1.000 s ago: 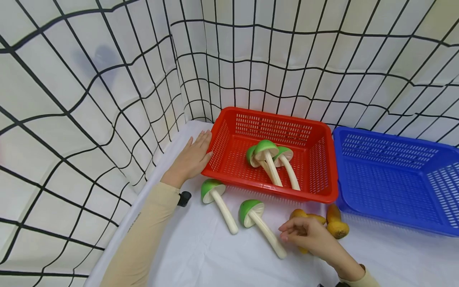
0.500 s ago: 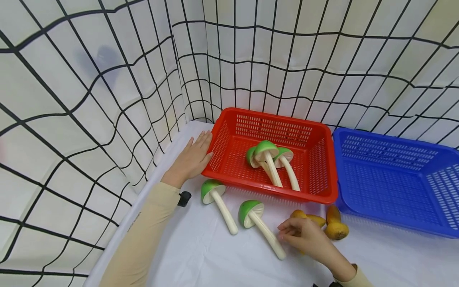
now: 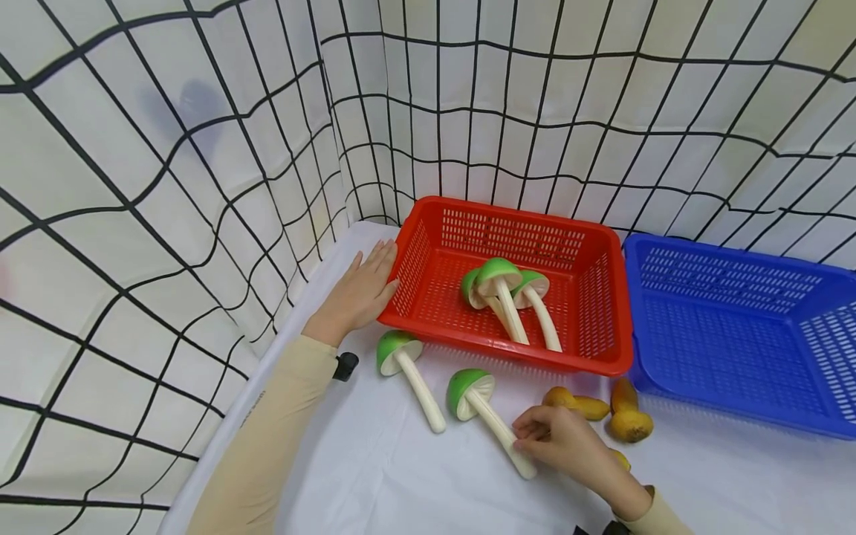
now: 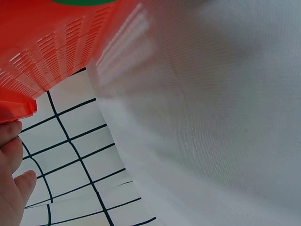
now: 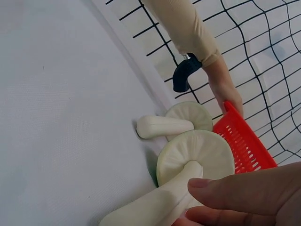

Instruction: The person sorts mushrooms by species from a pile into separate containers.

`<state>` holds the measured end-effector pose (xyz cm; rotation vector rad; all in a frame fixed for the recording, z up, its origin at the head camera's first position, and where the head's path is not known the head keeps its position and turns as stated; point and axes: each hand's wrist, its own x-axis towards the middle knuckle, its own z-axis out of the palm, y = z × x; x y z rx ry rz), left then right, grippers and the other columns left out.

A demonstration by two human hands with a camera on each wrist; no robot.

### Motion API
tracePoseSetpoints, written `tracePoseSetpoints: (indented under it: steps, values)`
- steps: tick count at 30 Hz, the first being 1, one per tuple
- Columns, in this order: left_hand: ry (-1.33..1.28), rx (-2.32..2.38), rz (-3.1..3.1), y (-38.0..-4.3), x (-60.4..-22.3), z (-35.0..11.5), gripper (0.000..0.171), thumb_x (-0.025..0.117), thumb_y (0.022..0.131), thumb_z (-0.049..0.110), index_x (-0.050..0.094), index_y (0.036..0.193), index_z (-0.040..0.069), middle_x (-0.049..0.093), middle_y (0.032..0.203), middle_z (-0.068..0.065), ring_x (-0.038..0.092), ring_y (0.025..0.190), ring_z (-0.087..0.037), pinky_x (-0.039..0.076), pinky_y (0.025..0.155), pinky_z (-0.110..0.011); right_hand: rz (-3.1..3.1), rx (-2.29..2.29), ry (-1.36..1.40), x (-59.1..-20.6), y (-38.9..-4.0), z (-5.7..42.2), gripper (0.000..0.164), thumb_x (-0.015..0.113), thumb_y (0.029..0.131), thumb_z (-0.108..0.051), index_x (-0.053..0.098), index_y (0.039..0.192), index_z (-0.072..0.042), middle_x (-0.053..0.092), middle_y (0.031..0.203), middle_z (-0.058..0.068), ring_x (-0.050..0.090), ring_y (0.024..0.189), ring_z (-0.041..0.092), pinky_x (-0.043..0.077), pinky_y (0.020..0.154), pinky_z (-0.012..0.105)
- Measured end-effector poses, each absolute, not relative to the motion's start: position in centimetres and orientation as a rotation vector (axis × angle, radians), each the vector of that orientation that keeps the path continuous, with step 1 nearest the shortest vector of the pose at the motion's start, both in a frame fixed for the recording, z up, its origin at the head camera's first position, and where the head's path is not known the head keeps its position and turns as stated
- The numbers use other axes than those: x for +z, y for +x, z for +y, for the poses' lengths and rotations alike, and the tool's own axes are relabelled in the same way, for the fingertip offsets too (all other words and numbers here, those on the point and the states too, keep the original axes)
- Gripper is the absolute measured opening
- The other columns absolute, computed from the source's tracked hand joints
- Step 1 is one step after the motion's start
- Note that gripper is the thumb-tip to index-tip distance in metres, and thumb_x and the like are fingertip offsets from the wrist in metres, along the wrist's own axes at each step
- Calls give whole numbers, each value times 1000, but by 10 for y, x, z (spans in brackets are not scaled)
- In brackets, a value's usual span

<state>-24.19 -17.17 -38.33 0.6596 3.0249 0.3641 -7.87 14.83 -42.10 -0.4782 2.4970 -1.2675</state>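
My left hand (image 3: pixel 357 292) lies flat with straight fingers against the left side of the red basket (image 3: pixel 495 347). Inside that basket are 3 green-capped toy mushrooms (image 3: pixel 500 276) with pale stems. Two more lie on the white cloth in front: a left mushroom (image 3: pixel 421 391) and a right mushroom (image 3: pixel 496 423), its stem pointing toward me. Beside that stem my right hand (image 3: pixel 568 446) has its loosely bent fingertips right at the edge. In the right wrist view the thumb (image 5: pixel 202 184) overlaps the stem (image 5: pixel 155 205), with a gap between thumb and fingers.
Yellow-brown bulbous pieces (image 3: pixel 630 426) lie on the cloth around and behind the right hand. A blue basket (image 3: pixel 725 334) stands against the red one on its right. Black wire mesh (image 3: pixel 508 111) over white sheeting rises behind and at the left.
My right hand has shifted slightly left, up to the right mushroom's stem, uncovering more of the yellow-brown pieces. The left hand stays at the red basket.
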Motion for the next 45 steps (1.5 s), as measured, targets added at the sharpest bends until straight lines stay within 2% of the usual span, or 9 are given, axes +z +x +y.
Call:
tracePoseSetpoints:
  steps: [10, 18, 29, 36, 45]
  values:
    - [646, 369, 3021, -242, -383, -172, 62, 36, 101, 28, 10, 150, 0, 9, 157, -11, 0, 144, -22, 1, 115, -43, 2614, -1021, -459, -422, -76, 138, 18, 83, 69, -14, 68, 78, -10, 59, 65, -9, 52, 58, 2, 45, 49, 19]
    - [650, 371, 3022, -240, -383, -172, 61, 35, 101, 28, 11, 150, 0, 9, 157, -12, 0, 144, -22, 1, 115, -43, 2600, -1052, -517, -424, -78, 136, 18, 83, 69, -15, 66, 74, -11, 58, 64, -10, 50, 56, -1, 44, 47, 19]
    - [656, 364, 3023, -241, -382, -172, 61, 33, 101, 29, 10, 150, 0, 9, 157, -11, 0, 144, -22, 0, 115, -42, 2416, -1336, -470, -421, -84, 145, 18, 80, 74, -15, 68, 81, -3, 60, 69, -3, 55, 61, 4, 48, 51, 22]
    - [655, 386, 3021, -242, -383, -171, 62, 36, 101, 27, 11, 150, 0, 10, 157, -12, 0, 144, -22, 0, 115, -43, 2368, -1400, -460, -419, -85, 149, 19, 78, 76, -14, 68, 84, 0, 61, 72, -1, 56, 64, 6, 49, 54, 22]
    - [650, 374, 3021, -240, -382, -171, 61, 33, 101, 29, 10, 150, 0, 9, 157, -11, -1, 144, -21, 0, 115, -42, 2278, -1486, -485, -409, -84, 157, 19, 75, 79, -11, 68, 89, 3, 61, 77, 3, 59, 68, 9, 53, 58, 24]
